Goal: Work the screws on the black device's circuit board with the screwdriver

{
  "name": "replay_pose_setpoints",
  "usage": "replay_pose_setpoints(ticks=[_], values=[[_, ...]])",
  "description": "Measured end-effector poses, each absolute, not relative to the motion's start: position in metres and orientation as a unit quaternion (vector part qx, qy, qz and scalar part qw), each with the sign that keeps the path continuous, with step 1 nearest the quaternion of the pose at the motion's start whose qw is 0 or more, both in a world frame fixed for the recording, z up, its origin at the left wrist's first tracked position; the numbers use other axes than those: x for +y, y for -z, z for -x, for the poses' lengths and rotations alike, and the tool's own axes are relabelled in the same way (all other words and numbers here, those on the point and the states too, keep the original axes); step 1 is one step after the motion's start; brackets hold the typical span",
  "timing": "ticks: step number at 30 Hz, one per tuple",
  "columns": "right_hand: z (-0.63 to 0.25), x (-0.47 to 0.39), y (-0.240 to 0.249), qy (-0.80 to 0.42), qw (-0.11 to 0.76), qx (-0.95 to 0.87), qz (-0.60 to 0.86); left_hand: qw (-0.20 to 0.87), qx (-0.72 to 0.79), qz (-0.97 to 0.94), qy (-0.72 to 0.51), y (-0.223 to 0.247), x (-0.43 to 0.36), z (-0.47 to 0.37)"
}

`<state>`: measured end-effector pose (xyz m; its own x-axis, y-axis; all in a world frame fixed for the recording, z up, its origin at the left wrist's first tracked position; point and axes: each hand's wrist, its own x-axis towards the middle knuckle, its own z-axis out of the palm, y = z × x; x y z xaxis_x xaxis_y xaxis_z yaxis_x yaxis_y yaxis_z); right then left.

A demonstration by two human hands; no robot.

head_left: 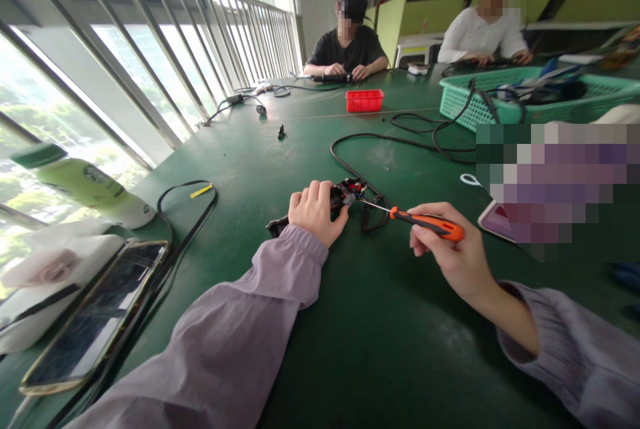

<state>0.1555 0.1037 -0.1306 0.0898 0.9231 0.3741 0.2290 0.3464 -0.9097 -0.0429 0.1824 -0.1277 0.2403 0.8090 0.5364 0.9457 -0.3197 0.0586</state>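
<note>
My left hand (319,210) is closed around a black corded device (342,194) that lies on the green table, its end opened to show red and blue wires. Between the fingers of my right hand (453,252) is a screwdriver (430,224) with an orange and black handle. Its thin metal shaft points left, and the tip reaches the wires at the device's open end. Whether the tip sits on a screw is too small to tell. A black cable (345,139) runs from beside the device toward the back right. My left palm hides part of the device's body.
A red bin (365,101) and a small black part (281,132) are farther back. The green basket (460,97) holds cables and tools. At left are a bottle (95,186), a phone (95,316) and a lanyard (213,206). Two people sit across the table.
</note>
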Motion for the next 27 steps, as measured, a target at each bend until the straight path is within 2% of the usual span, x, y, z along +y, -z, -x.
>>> replay_pose_setpoints(ticks=[9,13,18,24,27], values=[[-0.157,0.109,0.133,-0.370,0.564,-0.583,0.453,0.135,-0.569,0.774,0.242,0.127,0.183,0.043],[-0.158,0.110,0.135,-0.355,0.558,-0.561,0.498,0.134,-0.568,0.775,0.241,0.127,0.182,0.043],[-0.161,0.114,0.138,-0.292,0.629,-0.537,0.480,0.139,-0.568,0.775,0.241,0.127,0.183,0.043],[-0.161,0.115,0.137,-0.342,0.601,-0.511,0.511,0.141,-0.568,0.778,0.230,0.128,0.185,0.043],[-0.161,0.115,0.136,-0.317,0.622,-0.517,0.495,0.143,-0.570,0.776,0.229,0.127,0.184,0.043]])
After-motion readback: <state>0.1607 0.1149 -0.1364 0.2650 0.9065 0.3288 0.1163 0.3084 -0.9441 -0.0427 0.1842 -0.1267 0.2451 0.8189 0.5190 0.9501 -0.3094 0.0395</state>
